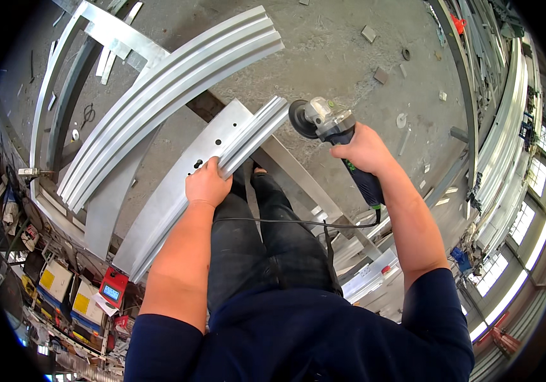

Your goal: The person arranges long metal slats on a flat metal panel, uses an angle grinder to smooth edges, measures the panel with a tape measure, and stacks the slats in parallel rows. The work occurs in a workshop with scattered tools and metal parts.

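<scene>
Angle grinder [333, 127], disc toward profile [254, 137], up-left.

Profile [254, 137]: bare aluminium, ribbed, smooth, with a dull satin sheen. Plate [177, 191] under it: flat metal, matt grey, drilled with small holes. Curved profile [171, 89]: the same pale metal, grooved, brighter along the ridges. Grinder [333, 127]: silvery cast-metal head, dark matt disc, dark plastic body; cord [286, 222] of black rubbery sheath. Floor [336, 57]: rough grey concrete, dusty and stained. Trousers [266, 242]: dark, worn cloth. Sleeves [438, 312]: navy matt fabric.
</scene>
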Tool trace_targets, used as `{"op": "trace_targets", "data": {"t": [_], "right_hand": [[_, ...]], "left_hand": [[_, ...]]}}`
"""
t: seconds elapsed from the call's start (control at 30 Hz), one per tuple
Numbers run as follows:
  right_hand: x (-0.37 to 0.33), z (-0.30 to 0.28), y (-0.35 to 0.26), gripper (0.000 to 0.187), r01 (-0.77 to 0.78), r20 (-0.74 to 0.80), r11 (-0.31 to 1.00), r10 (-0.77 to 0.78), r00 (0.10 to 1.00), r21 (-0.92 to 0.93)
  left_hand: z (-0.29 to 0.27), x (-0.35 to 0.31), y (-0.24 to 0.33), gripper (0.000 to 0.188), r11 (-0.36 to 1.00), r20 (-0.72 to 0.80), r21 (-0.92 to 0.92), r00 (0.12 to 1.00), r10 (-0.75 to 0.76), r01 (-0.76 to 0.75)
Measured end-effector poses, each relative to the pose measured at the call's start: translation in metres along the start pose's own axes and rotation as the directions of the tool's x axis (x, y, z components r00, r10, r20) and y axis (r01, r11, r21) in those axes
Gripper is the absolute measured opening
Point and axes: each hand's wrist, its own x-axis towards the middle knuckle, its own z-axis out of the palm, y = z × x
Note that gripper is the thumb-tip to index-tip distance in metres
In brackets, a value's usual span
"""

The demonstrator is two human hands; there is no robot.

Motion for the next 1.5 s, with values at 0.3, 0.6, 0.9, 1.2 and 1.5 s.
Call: {"op": "trace_targets", "data": {"t": [0.3,0.6,0.9,1.2,1.5], "right_hand": [[-0.002,-0.004,-0.002,0.049,-0.032,-0.052,0.999,0.031,0.998,-0.033],[0.007,0.005,0.008,0.048,-0.029,-0.079,0.998,0.024,0.997,-0.061],[0.003,0.010,0.010,0.045,-0.030,-0.048,0.999,0.032,0.998,0.040],[0.001,0.005,-0.003,0.048,-0.046,-0.039,0.999,0.046,0.998,0.009],[0.012,0.005,-0.010,0.046,0.000,-0.004,0.995,0.001,1.000,0.096]], "left_hand": [[0.004,0.000,-0.003,0.043,1.000,-0.010,0.012,1.000,0.011,-0.011],[-0.002,-0.001,0.001,0.042,1.000,0.011,0.019,1.000,-0.018,0.018],[0.001,0.001,-0.002,0.046,1.000,0.022,0.009,1.000,-0.004,0.004],[-0.002,0.000,0.002,0.047,1.000,0.018,0.011,1.000,0.000,-0.001],[-0.004,-0.002,0.003,0.048,1.000,0.024,0.010,1.000,-0.003,0.003]]}}
